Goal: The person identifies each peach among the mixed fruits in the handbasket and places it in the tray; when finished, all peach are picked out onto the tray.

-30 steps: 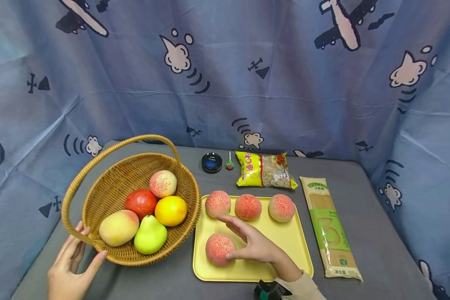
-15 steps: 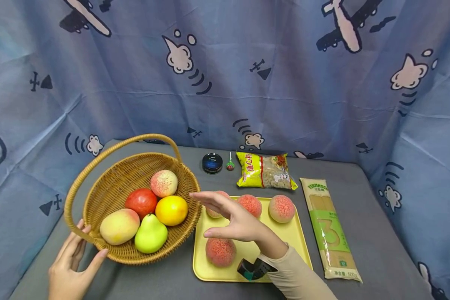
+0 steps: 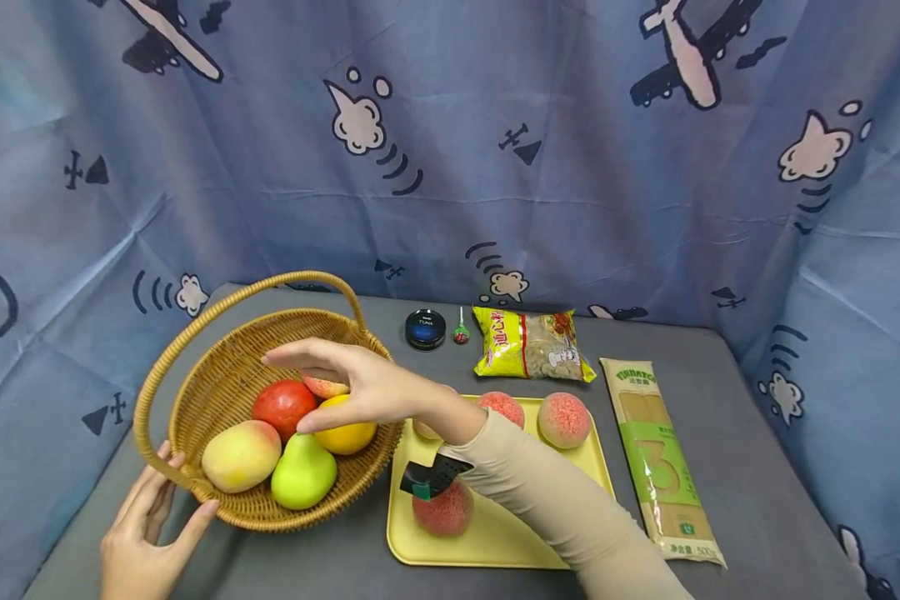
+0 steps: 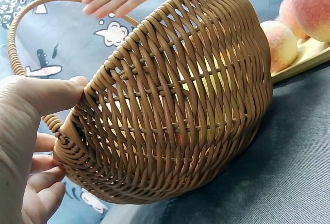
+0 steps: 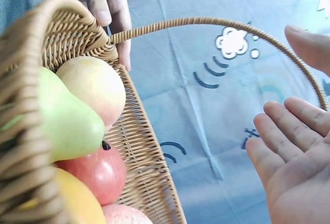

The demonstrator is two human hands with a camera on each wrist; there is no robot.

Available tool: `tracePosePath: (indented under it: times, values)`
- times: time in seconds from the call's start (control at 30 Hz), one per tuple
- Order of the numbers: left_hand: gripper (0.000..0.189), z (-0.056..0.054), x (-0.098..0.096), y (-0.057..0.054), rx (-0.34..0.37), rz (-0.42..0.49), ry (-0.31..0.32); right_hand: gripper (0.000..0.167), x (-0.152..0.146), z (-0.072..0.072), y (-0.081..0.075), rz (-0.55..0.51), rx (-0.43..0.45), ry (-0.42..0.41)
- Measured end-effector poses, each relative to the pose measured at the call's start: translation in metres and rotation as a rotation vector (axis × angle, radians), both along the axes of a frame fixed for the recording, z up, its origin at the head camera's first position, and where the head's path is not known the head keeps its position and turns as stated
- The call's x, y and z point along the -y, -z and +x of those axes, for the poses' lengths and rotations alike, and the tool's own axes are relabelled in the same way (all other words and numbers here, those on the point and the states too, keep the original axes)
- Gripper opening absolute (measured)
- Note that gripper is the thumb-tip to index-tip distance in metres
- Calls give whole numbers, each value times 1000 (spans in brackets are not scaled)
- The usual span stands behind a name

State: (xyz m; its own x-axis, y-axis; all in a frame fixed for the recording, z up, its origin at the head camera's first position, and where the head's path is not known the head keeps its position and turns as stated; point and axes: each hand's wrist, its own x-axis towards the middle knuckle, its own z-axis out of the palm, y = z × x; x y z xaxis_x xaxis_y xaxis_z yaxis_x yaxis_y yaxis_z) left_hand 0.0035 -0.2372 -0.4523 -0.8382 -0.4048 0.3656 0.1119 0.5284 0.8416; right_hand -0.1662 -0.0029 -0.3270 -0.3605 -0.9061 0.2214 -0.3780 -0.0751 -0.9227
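Left hand: it pinches the rim of the basket near the handle's foot, the thumb on one side and the fingers [image 3: 146,500] on the other.
Right hand [image 3: 360,383]: it hangs above the fruits, well apart from them, with straight fingers, the thumb spread away, holding nothing.
Printed cloth [image 3: 450,167]: behind the grey table [image 3: 330,567].
Wicker basket [image 3: 225,375]: on the table at the left, with five fruits inside.
Yellow tray [image 3: 502,542]: just beside the basket, bearing four peaches [image 3: 565,419], some partly hidden by the right arm.
Noodle pack [image 3: 663,462]: lying right of the tray.
Yellow bag [image 3: 532,346]: behind the tray.
Basket fruits: mango-like fruit [image 3: 240,456], pear [image 3: 304,473], red fruit [image 3: 281,407], orange fruit [image 3: 356,437], and one peach [image 3: 326,386] partly covered by the right hand.
Dark tin [image 3: 425,329]: behind the tray's left corner.
Lollipop [image 3: 461,333]: between tin and bag.
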Motion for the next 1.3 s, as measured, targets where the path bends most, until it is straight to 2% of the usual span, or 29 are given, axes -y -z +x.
tracePosePath:
  times: [0.1, 0.33, 0.43, 0.7, 0.9, 1.03, 1.3]
  values:
    - [72, 1, 0, 1, -19, 2, 10, 68, 17, -5, 1, 25, 13, -25]
    - [73, 1, 1, 2, -45, -8, 33, 67, 53, -16, 11, 127, -21, -65]
    - [73, 1, 0, 2, -42, -1, 40, 66, 64, -18, 18, 161, 30, -91]
    - [73, -1, -1, 0, -37, -10, 48, 68, 77, -25, 42, 343, 63, -166]
    - [73, -3, -1, -3, -38, -43, 50, 72, 79, -28, 55, 429, 77, -225]
    - [73, -4, -1, -5, -34, -48, 53, 73, 79, -29, 60, 473, 19, -255]
    - [73, 0, 0, -1, -28, -52, 35, 73, 85, -24, 62, 599, -289, -243]
